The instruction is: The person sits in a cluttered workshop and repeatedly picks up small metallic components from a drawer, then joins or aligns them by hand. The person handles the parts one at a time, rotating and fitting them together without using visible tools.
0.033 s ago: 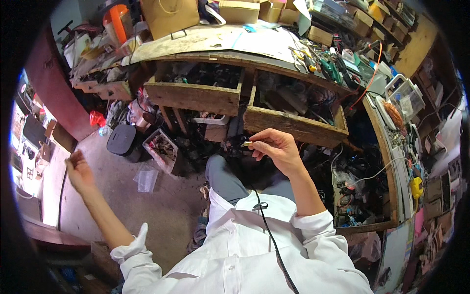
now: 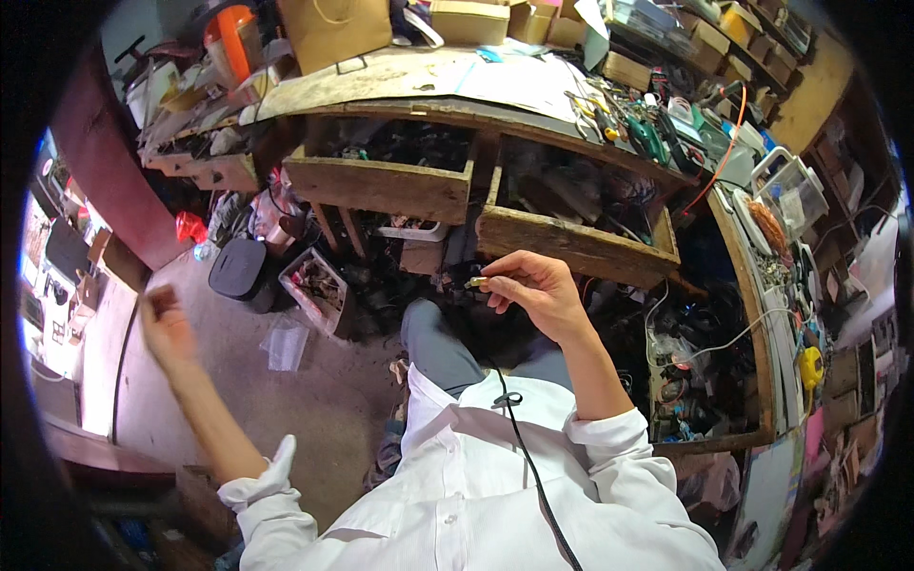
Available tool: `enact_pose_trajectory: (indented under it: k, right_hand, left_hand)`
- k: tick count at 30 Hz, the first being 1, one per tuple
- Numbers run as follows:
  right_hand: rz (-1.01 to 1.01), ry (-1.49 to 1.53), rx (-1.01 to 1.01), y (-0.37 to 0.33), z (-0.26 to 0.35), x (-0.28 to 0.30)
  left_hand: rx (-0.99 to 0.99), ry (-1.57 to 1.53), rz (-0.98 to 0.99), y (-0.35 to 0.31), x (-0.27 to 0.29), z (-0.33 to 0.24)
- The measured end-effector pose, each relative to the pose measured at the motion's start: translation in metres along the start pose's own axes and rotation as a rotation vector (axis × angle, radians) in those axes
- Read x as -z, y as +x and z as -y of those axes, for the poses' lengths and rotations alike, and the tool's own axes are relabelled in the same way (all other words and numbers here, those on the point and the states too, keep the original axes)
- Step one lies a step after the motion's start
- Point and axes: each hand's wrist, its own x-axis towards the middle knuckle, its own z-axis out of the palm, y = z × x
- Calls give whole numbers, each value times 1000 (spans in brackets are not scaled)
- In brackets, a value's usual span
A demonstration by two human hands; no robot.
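Observation:
My right hand is out in front of my lap, its thumb and fingers pinched together. Between the fingertips is a small brass-coloured piece, too small to name more exactly. Behind it, a little farther off, the front board of an open wooden drawer juts from the workbench. My left hand is far out to the left over the floor, smeared by motion. Its fingers are too blurred to read, and no object shows in it.
A second open drawer stands left of the first. On the floor are a black bin, a box of scraps and a clear plastic bag. Tools and pliers crowd the bench. A cluttered wood-edged compartment lies to my right.
My left hand has shifted slightly to the right. My right hand stays in place with the brass-coloured piece still pinched.

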Motion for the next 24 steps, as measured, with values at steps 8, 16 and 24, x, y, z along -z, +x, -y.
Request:
enact_pose_trajectory:
  k: [8, 16, 24]
  right_hand:
    - [123, -155, 24, 7, 4, -46]
    - [75, -284, 139, 2, 4, -51]
    - [49, -220, 81, -5, 9, -24]
  left_hand:
    - [661, 149, 220, -200, -245, 163]
    - [1092, 225, 301, -224, -279, 153]
    - [977, 65, 381, -179, -209, 76]
